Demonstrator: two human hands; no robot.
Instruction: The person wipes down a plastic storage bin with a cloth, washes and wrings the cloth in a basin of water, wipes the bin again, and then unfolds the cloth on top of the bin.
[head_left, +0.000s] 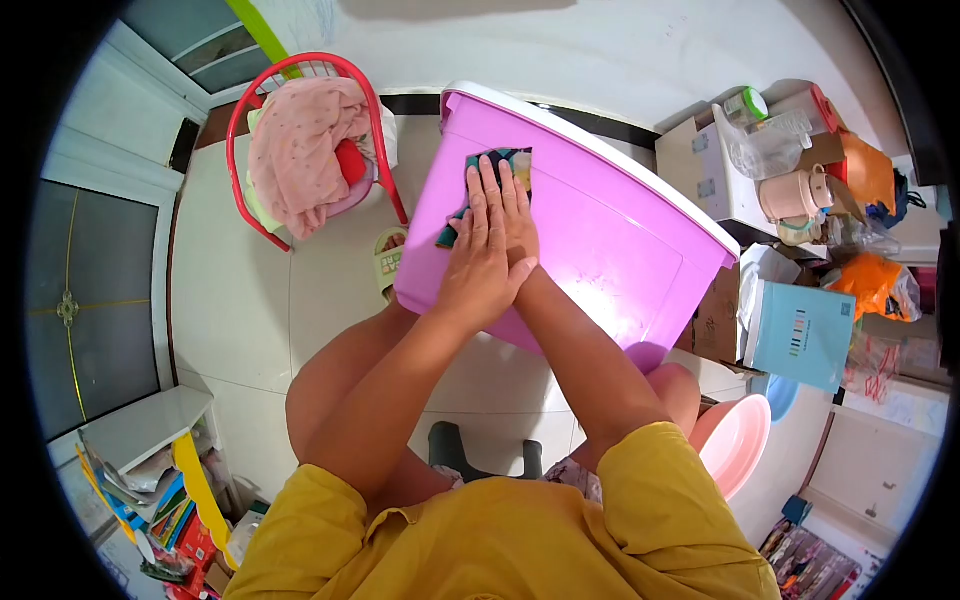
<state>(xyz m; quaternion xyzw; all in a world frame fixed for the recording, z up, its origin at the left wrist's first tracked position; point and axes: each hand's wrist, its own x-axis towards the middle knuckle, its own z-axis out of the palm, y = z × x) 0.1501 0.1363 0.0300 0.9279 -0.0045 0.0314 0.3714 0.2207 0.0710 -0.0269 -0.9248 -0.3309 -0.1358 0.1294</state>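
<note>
A pink-purple plastic box point(600, 240) with a white rim stands in front of me, its broad smooth side facing up toward me. On its upper left part lies a dark patterned cloth point(520, 165), partly hidden beneath my hands. My left hand point(515, 215) rests flat on the cloth with its fingers stretched out. Crossing over it from the left, my right hand point(480, 265) lies partly on top of my left hand, fingers extended. Neither hand grasps the cloth; both are laid flat.
A red-framed chair point(235, 165) holding a pink blanket point(300, 150) stands at the upper left. To the right are a pink jug point(790, 195), a light blue box point(803, 335) and a pink basin point(735, 445). A shelf point(150, 425) with books is at the lower left.
</note>
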